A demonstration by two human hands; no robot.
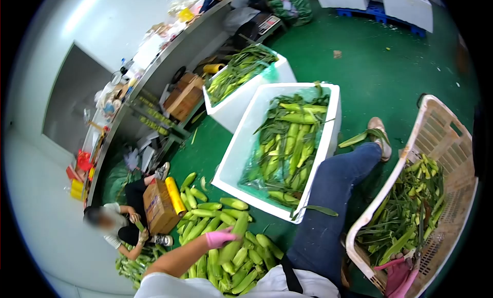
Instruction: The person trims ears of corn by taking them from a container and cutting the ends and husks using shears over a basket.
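A co-worker point(107, 221) is sitting by a brown cardboard carton point(156, 208). The pink-gloved left hand point(220, 239) is gripping a pale-green corn ear point(239, 226) above a heap of others point(241, 280). A white foam box point(261, 110) is standing next, a blue-jeaned leg point(328, 205) blocking its right edge. At a beige plastic basket's point(377, 200) near edge, the pink-gloved right hand point(400, 277) is resting — its grip I cannot tell.

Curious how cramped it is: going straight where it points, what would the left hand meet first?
Past the held corn, the left hand would probably meet the white box rim; depth is unclear.
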